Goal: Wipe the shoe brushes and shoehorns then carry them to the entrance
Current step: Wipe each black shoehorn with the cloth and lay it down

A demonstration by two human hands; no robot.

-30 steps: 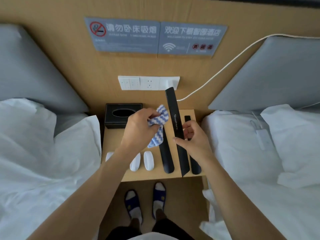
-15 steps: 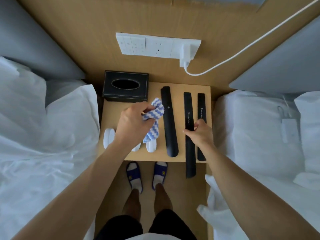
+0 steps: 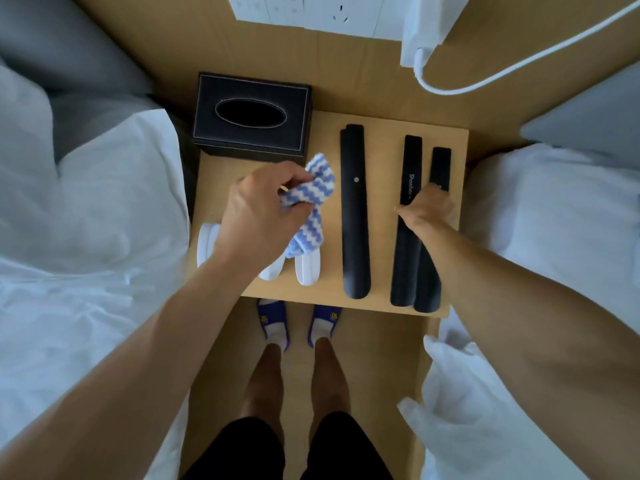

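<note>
Set down now, the middle shoehorn [image 3: 406, 216] lies flat on the tabletop [image 3: 221, 188] under right hand [image 3: 427, 211] fingers, grip unclear, while left hand [image 3: 259, 216] fingers clamp the cloth [image 3: 311, 199]; wipe it full-length.

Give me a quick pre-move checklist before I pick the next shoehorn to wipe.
1. Blue-and-white zigzag cloth gripped in left hand: ok.
2. Right hand free of the two black shoehorns on the right: not ok, it lies over them.
3. Left black shoehorn with white dot flat on wooden nightstand: ok.
4. White shoe brushes all in view: not ok, partly hidden under arm and cloth.
5. Which pieces are wiped: cannot tell.
</note>
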